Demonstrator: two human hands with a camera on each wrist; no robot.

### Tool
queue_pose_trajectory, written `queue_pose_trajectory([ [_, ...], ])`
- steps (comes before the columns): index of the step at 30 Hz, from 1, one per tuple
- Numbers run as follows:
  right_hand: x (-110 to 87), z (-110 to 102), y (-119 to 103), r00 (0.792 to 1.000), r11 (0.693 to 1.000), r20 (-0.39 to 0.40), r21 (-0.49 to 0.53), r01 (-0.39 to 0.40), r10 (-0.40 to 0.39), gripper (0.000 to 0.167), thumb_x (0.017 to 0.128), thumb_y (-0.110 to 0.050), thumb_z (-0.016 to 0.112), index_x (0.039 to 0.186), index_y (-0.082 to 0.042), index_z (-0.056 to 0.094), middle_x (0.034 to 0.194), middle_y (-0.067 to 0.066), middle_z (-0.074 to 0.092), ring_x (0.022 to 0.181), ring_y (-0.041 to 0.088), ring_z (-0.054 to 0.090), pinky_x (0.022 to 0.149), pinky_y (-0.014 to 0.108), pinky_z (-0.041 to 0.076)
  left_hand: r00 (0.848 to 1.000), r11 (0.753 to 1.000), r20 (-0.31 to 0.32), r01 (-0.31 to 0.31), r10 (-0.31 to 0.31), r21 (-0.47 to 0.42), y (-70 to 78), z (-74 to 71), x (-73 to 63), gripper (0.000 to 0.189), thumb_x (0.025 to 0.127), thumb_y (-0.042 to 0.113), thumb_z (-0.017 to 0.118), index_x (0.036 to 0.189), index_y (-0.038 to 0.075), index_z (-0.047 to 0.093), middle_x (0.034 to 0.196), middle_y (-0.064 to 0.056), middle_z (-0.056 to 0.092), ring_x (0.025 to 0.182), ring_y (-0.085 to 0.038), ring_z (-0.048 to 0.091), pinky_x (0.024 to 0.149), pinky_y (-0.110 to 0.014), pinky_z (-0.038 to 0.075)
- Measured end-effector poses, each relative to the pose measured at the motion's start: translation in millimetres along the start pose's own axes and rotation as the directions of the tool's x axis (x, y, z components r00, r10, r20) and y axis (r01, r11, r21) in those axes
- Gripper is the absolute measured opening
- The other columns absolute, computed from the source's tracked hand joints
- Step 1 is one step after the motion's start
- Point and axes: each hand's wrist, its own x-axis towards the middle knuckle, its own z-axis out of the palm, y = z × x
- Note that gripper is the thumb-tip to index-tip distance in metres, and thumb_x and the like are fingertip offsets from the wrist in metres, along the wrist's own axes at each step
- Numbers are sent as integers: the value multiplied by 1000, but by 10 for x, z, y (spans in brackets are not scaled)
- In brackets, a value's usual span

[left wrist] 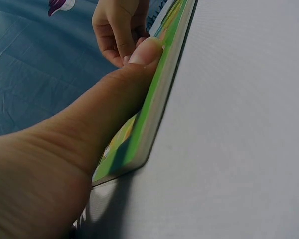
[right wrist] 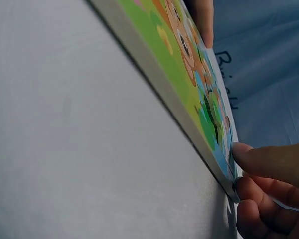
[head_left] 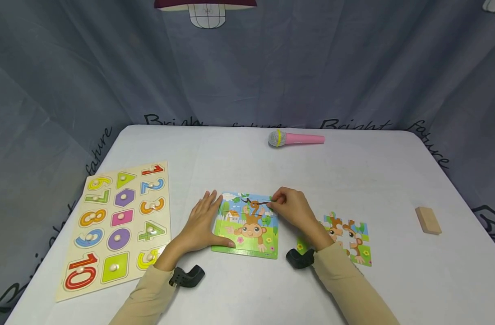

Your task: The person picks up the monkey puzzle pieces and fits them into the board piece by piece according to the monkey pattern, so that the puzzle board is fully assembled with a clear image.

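Note:
A square monkey jigsaw puzzle point(head_left: 250, 230) with a green border lies on the white table between both hands. The left hand point(head_left: 202, 223) rests along its left side with fingers spread; in the left wrist view its thumb point(left wrist: 145, 52) presses on the near edge of the board. At the far right corner the right hand point(head_left: 293, 207) has its fingers curled. The right wrist view shows its thumb point(right wrist: 244, 154) and forefinger pinching a puzzle piece point(right wrist: 231, 162) at that corner, mostly hidden by the fingers.
Loose joined puzzle pieces point(head_left: 358, 241) lie right of the board, partly behind the right forearm. A wooden number-and-shape peg board point(head_left: 121, 225) is at the left. A pink toy microphone point(head_left: 298, 138) lies at the back, a wooden block point(head_left: 428, 220) at the far right.

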Motion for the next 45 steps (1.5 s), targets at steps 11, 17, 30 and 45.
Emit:
queue_pose_trajectory([
  [11,-96,-22,7,989,984,58,-114,139,-134,19,81,-24,68,95,-11,66,76,0,56,63,11,44,58,23,37,1000,1000,-1,-4,4,7,-4,-10,5,125,50,58,79,145,5,17,153,-13,9,142,-30,0,114,-50,5],
  [17,-246,-33,22,942,889,83,-311,335,-326,25,87,-24,60,108,-12,66,96,2,58,80,13,52,70,30,41,1000,1000,-1,-4,4,11,-7,-7,19,124,51,59,79,145,6,17,153,-13,9,142,-29,-1,115,-49,5],
  [30,-486,-36,3,877,799,259,-367,477,-404,43,93,-32,48,132,-13,48,142,6,41,130,23,39,98,48,38,1000,1000,1,-2,2,20,-30,1,24,125,50,60,78,145,6,17,154,-12,8,142,-29,-2,115,-48,5],
  [45,-524,-32,-18,872,800,303,-361,479,-385,51,92,-40,47,134,-11,45,145,6,36,134,26,34,102,51,33,1000,1000,4,6,-6,6,-13,11,6,124,51,59,79,145,6,18,154,-12,9,142,-29,-2,114,-49,5],
])
